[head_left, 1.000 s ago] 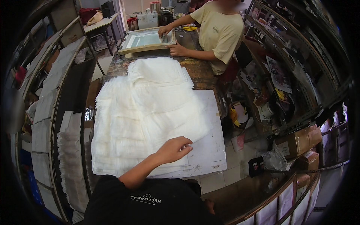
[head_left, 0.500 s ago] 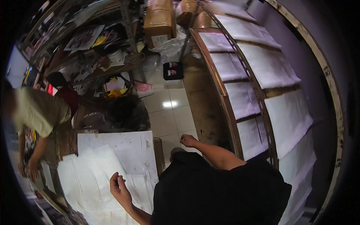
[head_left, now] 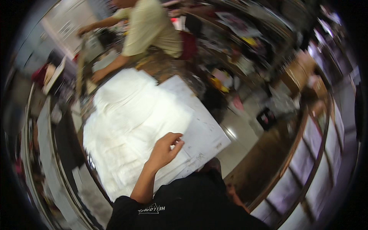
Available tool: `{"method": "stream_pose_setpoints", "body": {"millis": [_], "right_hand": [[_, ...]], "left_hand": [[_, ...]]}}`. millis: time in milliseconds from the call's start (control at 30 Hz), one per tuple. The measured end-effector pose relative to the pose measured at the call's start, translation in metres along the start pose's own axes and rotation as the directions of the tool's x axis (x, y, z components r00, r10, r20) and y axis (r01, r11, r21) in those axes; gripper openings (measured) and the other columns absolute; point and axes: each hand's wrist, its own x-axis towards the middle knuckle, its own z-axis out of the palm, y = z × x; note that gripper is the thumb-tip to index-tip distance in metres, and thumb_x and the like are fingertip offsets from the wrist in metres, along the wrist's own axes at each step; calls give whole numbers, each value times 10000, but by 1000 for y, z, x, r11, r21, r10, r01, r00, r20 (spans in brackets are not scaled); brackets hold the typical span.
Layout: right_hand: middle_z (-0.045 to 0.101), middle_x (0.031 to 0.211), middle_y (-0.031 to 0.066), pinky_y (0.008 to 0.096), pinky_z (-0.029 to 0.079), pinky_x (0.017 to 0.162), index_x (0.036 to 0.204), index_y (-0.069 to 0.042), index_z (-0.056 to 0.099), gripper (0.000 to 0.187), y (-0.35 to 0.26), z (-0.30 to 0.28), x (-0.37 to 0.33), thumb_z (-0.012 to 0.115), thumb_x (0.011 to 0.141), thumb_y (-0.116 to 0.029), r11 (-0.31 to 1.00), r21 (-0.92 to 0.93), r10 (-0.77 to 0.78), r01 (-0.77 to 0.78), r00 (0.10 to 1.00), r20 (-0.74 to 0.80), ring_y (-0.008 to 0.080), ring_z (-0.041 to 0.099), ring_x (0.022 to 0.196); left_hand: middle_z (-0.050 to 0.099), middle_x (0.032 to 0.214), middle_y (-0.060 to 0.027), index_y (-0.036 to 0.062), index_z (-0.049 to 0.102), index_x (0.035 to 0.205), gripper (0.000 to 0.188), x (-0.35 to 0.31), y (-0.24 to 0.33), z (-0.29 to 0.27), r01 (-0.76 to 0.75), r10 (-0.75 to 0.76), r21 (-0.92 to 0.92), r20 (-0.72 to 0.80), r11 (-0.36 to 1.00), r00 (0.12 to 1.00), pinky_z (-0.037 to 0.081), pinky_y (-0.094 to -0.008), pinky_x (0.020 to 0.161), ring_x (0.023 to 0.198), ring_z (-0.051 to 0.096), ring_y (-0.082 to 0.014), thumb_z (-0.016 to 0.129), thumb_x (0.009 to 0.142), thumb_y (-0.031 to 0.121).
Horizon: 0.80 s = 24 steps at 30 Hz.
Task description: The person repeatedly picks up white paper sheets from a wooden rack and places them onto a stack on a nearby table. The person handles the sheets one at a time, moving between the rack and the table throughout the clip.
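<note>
My left hand (head_left: 165, 148) hovers over a spread pile of thin white sheets (head_left: 130, 107). Its fingers are loosely bent with the thumb apart, and nothing is in them. Whether it touches the sheets I cannot tell. The sheets lie overlapping on a pale, stained board (head_left: 207, 128), whose right side shows bare. Low beside my body is my right hand (head_left: 232, 190), blurred and partly hidden by my black shirt, so its fingers cannot be made out. It appears nearest to a long brown surface (head_left: 253, 165).
A person in a pale yellow shirt (head_left: 153, 28) works across the table, one hand near the sheets' far edge. Racks of white sheets (head_left: 306, 143) stand at right. A cardboard box (head_left: 299, 73), clear plastic and a dark folded cloth (head_left: 266, 118) lie beyond the tiled floor (head_left: 237, 134).
My view has swung left, bringing the table and sheets to the middle. My left hand is now farther over the sheets; my right arm has dropped close to my body.
</note>
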Motion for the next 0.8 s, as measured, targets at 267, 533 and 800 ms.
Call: {"method": "stream_pose_setpoints", "body": {"millis": [267,533,800], "right_hand": [[628,848,101,347,496,572,1138,-17,583,328,-130,-61,46,596,942,-280,989,135,35,-67,973,229,189,638,689],[639,834,100,280,439,462,1110,-18,573,276,-241,-75,56,619,918,-211,982,188,-34,0,983,179,179,639,627],[662,863,121,334,500,561,1157,17,572,383,-218,-58,20,645,901,-258,1000,-5,-15,17,967,254,221,653,699]], "left_hand": [[666,959,-159,-27,646,1116,315,-39,-23,-20,35,-41,-47,-125,998,991,522,-343,726,816,647,-247,626,927,225],[678,945,-129,-25,649,1124,296,-58,-28,-49,84,-101,-74,-265,994,959,517,-322,731,816,645,-211,640,918,187],[665,970,-139,-15,651,1102,298,-51,-34,-55,82,-56,66,-332,994,942,522,-340,721,802,655,-244,644,915,217]]}}
